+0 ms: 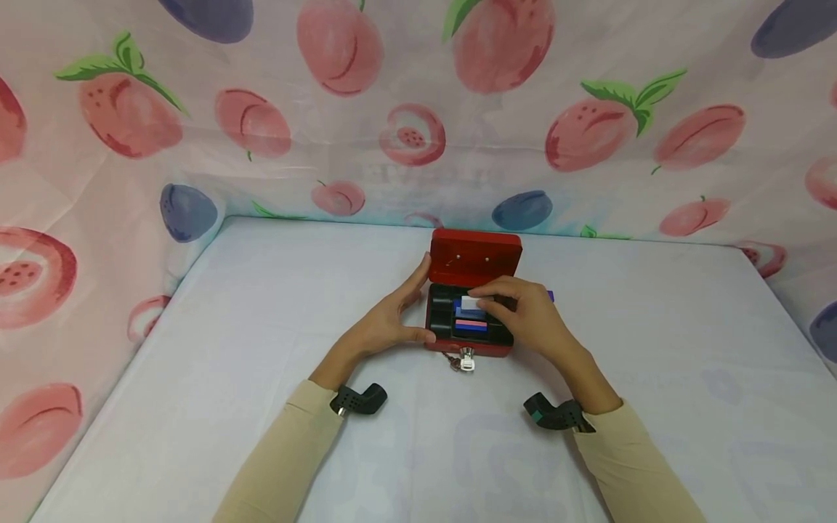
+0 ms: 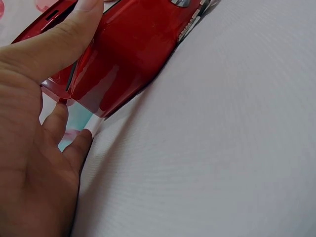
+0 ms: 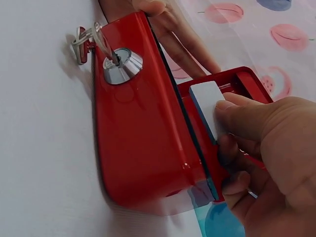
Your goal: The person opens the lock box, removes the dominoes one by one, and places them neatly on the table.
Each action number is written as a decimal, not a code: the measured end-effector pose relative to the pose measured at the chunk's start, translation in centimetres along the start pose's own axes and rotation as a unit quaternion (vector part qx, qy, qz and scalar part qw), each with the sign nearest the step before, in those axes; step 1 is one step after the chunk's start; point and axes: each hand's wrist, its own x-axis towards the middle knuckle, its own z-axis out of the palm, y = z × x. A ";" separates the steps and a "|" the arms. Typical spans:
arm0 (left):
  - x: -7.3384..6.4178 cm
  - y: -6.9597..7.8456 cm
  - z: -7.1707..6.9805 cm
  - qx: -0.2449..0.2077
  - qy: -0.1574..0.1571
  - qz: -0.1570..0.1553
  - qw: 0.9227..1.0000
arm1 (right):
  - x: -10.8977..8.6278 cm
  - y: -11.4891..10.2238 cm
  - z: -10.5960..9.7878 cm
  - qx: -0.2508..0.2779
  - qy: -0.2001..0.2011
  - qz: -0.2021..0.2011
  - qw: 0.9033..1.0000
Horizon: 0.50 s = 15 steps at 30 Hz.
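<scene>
A red cash box (image 1: 474,349) stands with its lid (image 1: 475,256) raised and a black tray (image 1: 440,319) inside. My right hand (image 1: 523,309) pinches a small white block with a blue side (image 3: 206,101) between thumb and fingers, over the tray. Below it in the tray lie blue pieces and a pink-and-blue piece (image 1: 471,325). My left hand (image 1: 386,319) spans the left side of the box, fingers spread: the thumb touches the front left corner, and the forefinger reaches up to the lid's left edge. Part of the tray is hidden behind my right hand.
A key sits in the silver lock (image 3: 123,66) at the box front, with more keys (image 1: 453,361) hanging from its ring. A bit of something purple (image 1: 551,296) shows behind my right hand. Fruit-patterned cloth (image 1: 412,138) rises behind the white table (image 1: 314,290).
</scene>
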 end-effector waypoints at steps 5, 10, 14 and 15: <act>0.1 0.0 0.0 0.009 0.004 -0.006 1.000 | 0.1 0.1 -0.2 -0.005 0.015 -0.026 1.000; 0.2 -0.2 0.0 0.008 0.003 0.004 1.000 | 0.1 0.1 -0.7 -0.006 0.033 -0.054 0.998; 0.2 -0.3 0.0 0.006 0.002 0.019 1.000 | 0.1 0.1 -1.2 -0.006 0.041 -0.053 0.998; 0.2 -0.3 0.0 0.004 0.002 0.024 1.000 | 0.0 0.1 -1.3 -0.003 0.043 -0.053 0.998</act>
